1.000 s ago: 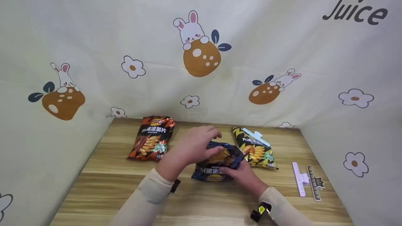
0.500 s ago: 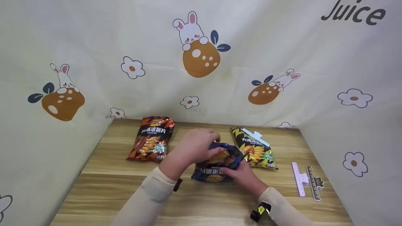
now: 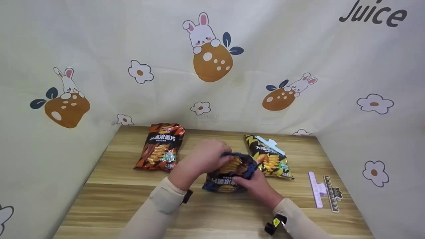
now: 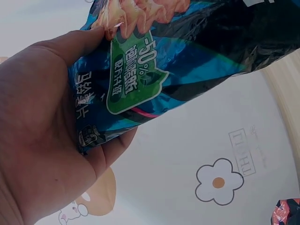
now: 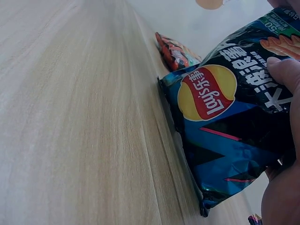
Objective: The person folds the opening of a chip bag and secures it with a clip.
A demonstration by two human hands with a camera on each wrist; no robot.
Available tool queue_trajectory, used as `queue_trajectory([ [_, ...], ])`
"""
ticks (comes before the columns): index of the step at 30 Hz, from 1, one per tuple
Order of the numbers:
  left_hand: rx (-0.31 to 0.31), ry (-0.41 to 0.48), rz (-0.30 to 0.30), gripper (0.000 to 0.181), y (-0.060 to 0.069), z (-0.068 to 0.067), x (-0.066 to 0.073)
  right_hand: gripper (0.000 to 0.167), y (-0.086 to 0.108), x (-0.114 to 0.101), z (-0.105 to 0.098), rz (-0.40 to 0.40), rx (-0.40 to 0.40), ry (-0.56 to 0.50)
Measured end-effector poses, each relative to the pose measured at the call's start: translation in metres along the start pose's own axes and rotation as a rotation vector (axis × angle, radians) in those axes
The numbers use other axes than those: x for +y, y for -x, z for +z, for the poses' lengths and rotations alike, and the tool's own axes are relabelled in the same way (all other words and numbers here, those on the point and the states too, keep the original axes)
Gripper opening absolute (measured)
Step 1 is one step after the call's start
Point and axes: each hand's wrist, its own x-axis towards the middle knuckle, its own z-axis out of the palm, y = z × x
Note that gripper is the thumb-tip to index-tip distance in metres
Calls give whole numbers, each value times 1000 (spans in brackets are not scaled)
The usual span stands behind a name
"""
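Observation:
A blue-and-black chip bag (image 3: 225, 181) is held between both hands at the middle of the table, its printed logo end toward the person. My left hand (image 3: 207, 156) grips the far left end; in the left wrist view the thumb of the left hand (image 4: 51, 108) lies on the front of the bag (image 4: 187, 61) and the fingers go behind it. My right hand (image 3: 259, 187) holds the right side, thumb across the front. The right wrist view shows the logo end of the bag (image 5: 220, 136) close to the table, with the right hand (image 5: 283, 140) at the frame's edge.
An orange-and-black chip bag (image 3: 161, 146) lies at the back left of the wooden table (image 3: 109, 199). Behind the right hand lies a yellow-and-black bag (image 3: 269, 159) with a light blue clip (image 3: 270, 144) across it. A purple clip (image 3: 315, 189) and a dark clip (image 3: 331, 194) lie at the right.
My left hand has lowered slightly along with the far edge of the blue bag, its fingers nearer the bag. The right hand stays almost where it was.

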Motion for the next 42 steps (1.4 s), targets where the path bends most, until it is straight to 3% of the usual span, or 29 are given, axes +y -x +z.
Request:
queue_trajectory([
  [7,-8,21,-2,26,0,1,-2,66,2,-2,-3,30,18,10],
  [19,-25,60,-33,24,0,0,0,58,10,-4,-16,-46,125,-38],
  [27,-21,81,-26,25,-1,2,-2,37,11,-9,-29,-162,142,-46],
  [34,-21,72,-29,25,0,1,-3,10,13,-12,-32,-178,201,8],
  [42,-32,67,-19,19,0,1,-4,6,13,-12,-30,-197,237,26],
])
